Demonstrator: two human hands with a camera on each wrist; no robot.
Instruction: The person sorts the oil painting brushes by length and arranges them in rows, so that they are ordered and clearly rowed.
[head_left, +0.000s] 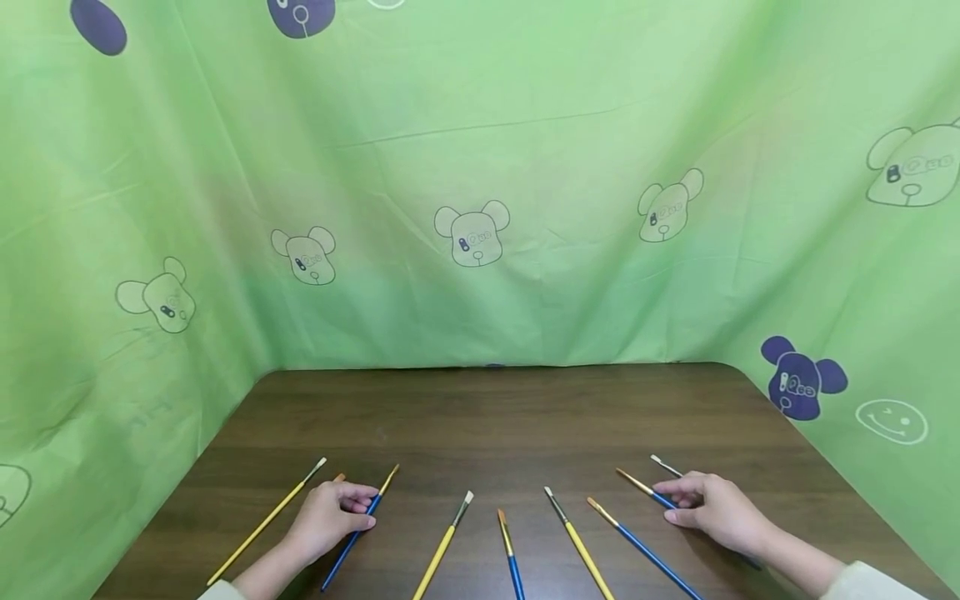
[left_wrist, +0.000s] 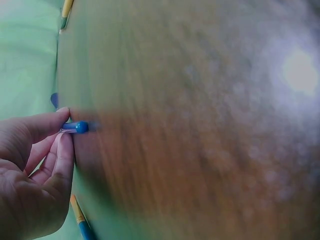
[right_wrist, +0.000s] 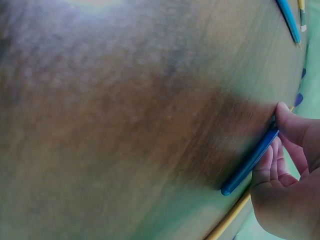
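My left hand (head_left: 333, 518) pinches a blue-handled paintbrush (head_left: 348, 552) between thumb and fingers, its tan bristles pointing away and to the right. In the left wrist view the handle end (left_wrist: 76, 127) of that brush points at the camera. On the right, my right hand (head_left: 718, 507) grips another blue paintbrush (right_wrist: 249, 162) by thumb and fingertips, bristles toward the far left. Close under this hand lies a yellow-handled brush (right_wrist: 231, 218), partly hidden; its pale tip (head_left: 662, 461) shows beyond the fingers. Behind the left hand peeks the orange-brown tip (head_left: 340, 478) of a mostly hidden brush.
Between the hands lie a yellow brush (head_left: 441, 554), a short-looking blue brush (head_left: 514, 571), a second yellow brush (head_left: 583, 550) and a blue brush (head_left: 647, 552). At far left is one more yellow brush (head_left: 268, 520). A green printed curtain (head_left: 480, 317) surrounds the brown table (head_left: 480, 417).
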